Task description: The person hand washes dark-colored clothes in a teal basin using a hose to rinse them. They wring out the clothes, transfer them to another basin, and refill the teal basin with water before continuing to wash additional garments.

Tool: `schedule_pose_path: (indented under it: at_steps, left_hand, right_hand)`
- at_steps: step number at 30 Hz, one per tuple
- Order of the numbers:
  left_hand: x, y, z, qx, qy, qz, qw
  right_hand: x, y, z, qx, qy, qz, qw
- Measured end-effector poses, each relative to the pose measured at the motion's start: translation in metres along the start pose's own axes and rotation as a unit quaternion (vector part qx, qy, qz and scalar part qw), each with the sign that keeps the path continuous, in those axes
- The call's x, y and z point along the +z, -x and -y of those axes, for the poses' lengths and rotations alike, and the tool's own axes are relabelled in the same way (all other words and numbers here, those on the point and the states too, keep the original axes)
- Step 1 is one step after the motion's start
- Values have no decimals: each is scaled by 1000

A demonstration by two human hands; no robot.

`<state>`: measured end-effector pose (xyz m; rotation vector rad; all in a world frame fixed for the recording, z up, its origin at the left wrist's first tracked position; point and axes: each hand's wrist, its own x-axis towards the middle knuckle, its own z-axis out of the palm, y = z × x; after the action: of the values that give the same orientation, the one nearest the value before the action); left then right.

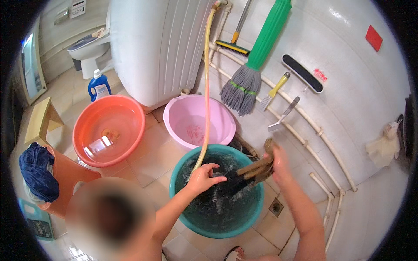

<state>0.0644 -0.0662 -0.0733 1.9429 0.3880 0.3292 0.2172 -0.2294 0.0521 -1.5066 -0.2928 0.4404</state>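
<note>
Navy cloth (39, 172) heaped at far left, on top of a peach-coloured container (72, 174). Wooden stool (41, 119) just behind. Further back, a toilet (89, 56); nearer, a blue bottle (99, 86) upright on the tiles, white cap on.

Orange basin (106, 163) next along the floor, clear liquid inside, light glaring off its surface. Pink basin (173, 115) to its right, printed pattern on the bottom. Pale hose (207, 78) comes down across the pink basin towards the teal one; its lower end is hidden around the left hand.

Left hand (202, 178) over the teal basin (217, 235), wet, fingers bent, thumb held apart from them. Thumb tip close to the dark cloth; from where I stand, cannot tell whether they touch. Teal basin holds dark, frothy water. Brown-and-black cloth (259, 170) sits above its right side, black part low towards the water, brown end raised past the rim. Right hand (281, 164) grips that brown end, fingers partly hidden.

Green-handled mop (261, 54) hangs on the wall behind. Floor drain (275, 207) right of the teal basin. Yellow-handled brush (275, 91) and scraper (284, 114) by the wall pipes (306, 142). Far right: red square (373, 38), whitish bag (384, 145) hanging lower.
</note>
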Motion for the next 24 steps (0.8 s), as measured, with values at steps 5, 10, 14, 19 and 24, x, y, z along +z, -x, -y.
schedule_pose_path:
  at_steps: [5, 10, 14, 19, 24]
  left_hand:
    - [5, 7, 19, 149, -35, -35, 988]
    - [35, 10, 61, 103, -15, -39, 994]
    - [41, 0, 26, 66, 78, -107, 989]
    - [14, -17, 0, 47, 229, -195, 953]
    - [-33, -13, -59, 93, 378, -160, 907]
  right_hand:
    - [36, 2, 134, -96, 47, -53, 993]
    - [44, 14, 240, -204, 7, -97, 974]
    - [22, 6, 292, -285, 14, -15, 958]
    - [4, 11, 296, -305, 13, -140, 942]
    - [-44, -2, 233, -322, 153, -168, 919]
